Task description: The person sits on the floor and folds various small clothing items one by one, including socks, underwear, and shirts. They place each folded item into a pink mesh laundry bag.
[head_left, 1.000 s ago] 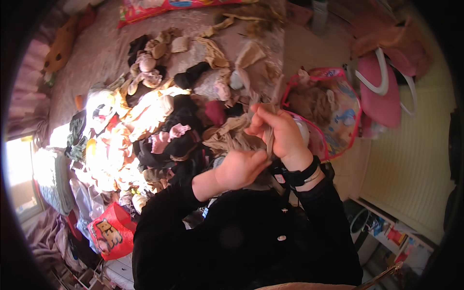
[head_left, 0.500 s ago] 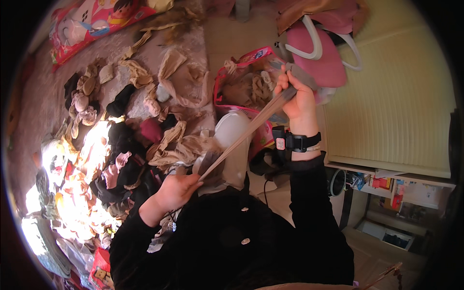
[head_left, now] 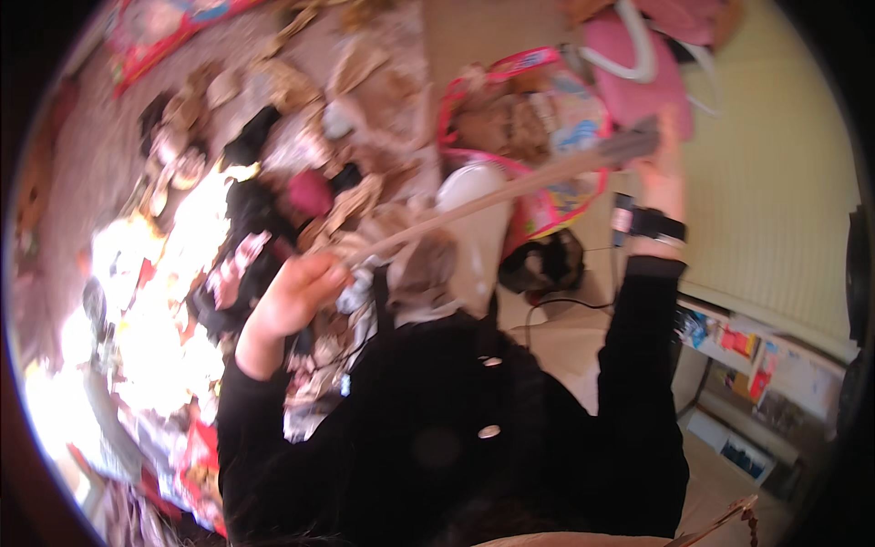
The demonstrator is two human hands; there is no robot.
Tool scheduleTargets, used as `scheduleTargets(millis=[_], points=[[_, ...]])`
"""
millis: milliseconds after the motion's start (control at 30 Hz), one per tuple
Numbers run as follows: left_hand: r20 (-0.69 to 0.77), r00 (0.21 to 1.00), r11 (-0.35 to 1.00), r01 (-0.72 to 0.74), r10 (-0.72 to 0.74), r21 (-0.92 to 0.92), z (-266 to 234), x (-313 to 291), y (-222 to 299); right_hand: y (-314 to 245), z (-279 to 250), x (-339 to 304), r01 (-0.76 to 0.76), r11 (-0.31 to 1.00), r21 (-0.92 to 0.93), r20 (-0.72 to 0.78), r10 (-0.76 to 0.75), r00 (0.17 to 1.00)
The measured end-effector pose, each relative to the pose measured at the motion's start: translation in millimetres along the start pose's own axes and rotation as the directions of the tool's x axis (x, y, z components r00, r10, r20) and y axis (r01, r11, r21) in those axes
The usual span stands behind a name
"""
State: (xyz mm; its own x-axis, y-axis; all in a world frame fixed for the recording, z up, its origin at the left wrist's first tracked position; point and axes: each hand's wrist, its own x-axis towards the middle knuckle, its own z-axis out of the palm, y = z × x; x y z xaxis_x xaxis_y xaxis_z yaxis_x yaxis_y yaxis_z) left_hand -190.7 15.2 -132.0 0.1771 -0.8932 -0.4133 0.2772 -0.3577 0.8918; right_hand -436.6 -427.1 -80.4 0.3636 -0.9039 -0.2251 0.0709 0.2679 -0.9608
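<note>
A thin beige stocking [head_left: 510, 189] is stretched slantwise in front of my body. My left hand [head_left: 305, 290] is closed around its lower end, above a heap of clothing. At the upper right, my right hand [head_left: 667, 173] grips the darker grey-brown end; motion blurs its fingers. That wrist wears a black strap with a small box [head_left: 645, 221]. Beneath the stocking stands a smooth white rounded form [head_left: 476, 205]. Grey-brown thin fabric [head_left: 424, 272] lies against it, close to my chest.
A pink-edged clear bag [head_left: 447, 118] of beige stockings sits beyond the white form. Socks and dark garments [head_left: 251, 214] cover the bed-like surface at left, partly in glaring sun. Pink slippers with white straps [head_left: 629, 55] and a pale ribbed panel [head_left: 775, 182] are at right.
My right hand has moved right and the left hand slightly left and up, so the stocking spans farther. The whole view has shifted, and things appear farther right.
</note>
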Motion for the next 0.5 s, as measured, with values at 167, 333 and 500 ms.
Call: scheduleTargets(millis=[167,333,500], points=[[-0.202,0.979,0.996,-0.017,-0.001,-0.085,-9.4,3.0,32.8,28.5,-20.0,3.9,0.164,0.951,-0.262,0.012,-0.167,0.986],[-0.204,0.971,0.974,0.083,-0.128,-0.213,2.3,26.4,53.9,57.2,20.3,-13.2,0.242,0.414,-0.878,0.071,-0.388,0.919],[-0.325,0.944,0.944,-0.048,-0.065,-0.326,7.1,46.4,45.4,122.1,85.7,-115.9,0.84,0.39,-0.377,0.919,0.042,0.393]])
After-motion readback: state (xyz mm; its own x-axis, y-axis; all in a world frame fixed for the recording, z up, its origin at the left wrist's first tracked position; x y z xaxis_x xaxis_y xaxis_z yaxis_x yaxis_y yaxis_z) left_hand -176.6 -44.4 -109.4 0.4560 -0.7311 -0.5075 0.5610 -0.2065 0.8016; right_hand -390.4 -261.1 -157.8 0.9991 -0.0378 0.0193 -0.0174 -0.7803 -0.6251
